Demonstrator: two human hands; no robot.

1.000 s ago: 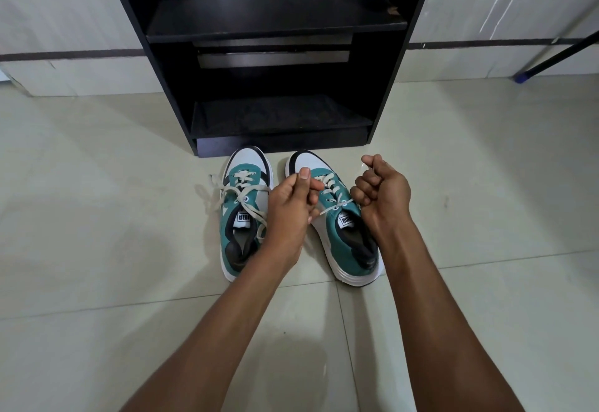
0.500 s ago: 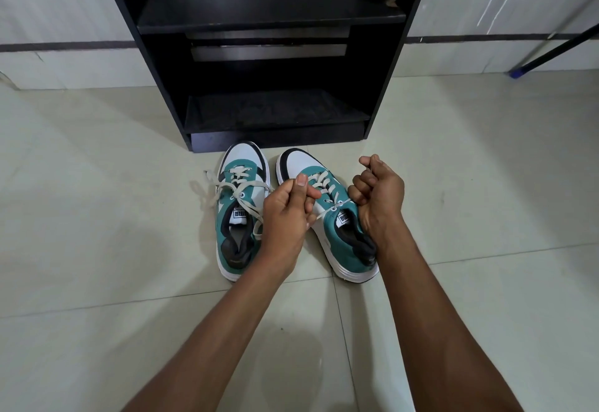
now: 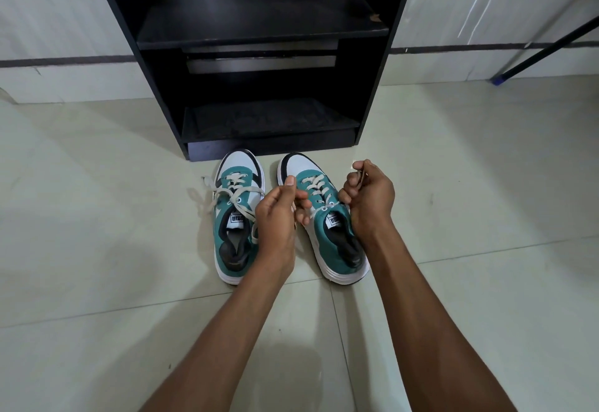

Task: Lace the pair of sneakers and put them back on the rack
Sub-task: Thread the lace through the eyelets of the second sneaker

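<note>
Before black wooden rack (image 3: 259, 29), teal-and-white sneakers (image 3: 238, 217) side by side on floor, toes toward rack. My left hand (image 3: 278, 217) and right hand (image 3: 369, 199) each pinch cream lace (image 3: 319, 184) end over right sneaker (image 3: 327, 217), right hand nearer it.

The floor (image 3: 97, 249) is made of big pale cream tiles with thin lines between them, and it is shiny. Soft light falls on it, with grey shadows near the bottom middle of the frame. At the top middle stands a tall black wooden shelf unit (image 3: 372, 87) with open shelves. Its upper shelf has small chips at the right edge. Behind it is a white wall (image 3: 48, 6) with a dark stripe running low across it. In the upper right corner a thin black pole with a blue tip (image 3: 518, 65) slants down to the floor.
</note>
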